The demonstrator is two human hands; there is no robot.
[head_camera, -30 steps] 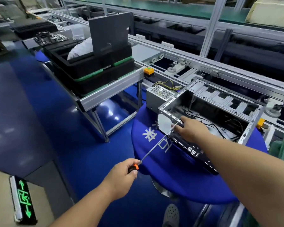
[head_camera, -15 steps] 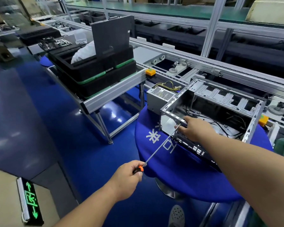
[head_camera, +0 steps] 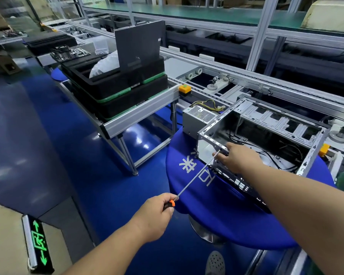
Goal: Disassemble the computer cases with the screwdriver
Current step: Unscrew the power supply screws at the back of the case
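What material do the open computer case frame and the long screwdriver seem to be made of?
The open grey computer case frame looks like bare sheet steel: dull silver, with punched slots and folded edges. The long screwdriver has a thin, shiny shaft, probably polished steel; its orange-and-black handle, gripped by the left hand, looks like plastic.

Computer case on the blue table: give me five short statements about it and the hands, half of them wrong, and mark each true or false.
1. The left hand grips the screwdriver by its handle. True.
2. The screwdriver tip meets the computer case at its rear edge. True.
3. The right hand rests flat on the blue table. False: it holds the case's edge by the tip.
4. The case's side panel is on. False: the inside shows.
5. The power supply sits inside the case. False: it stands beside it.
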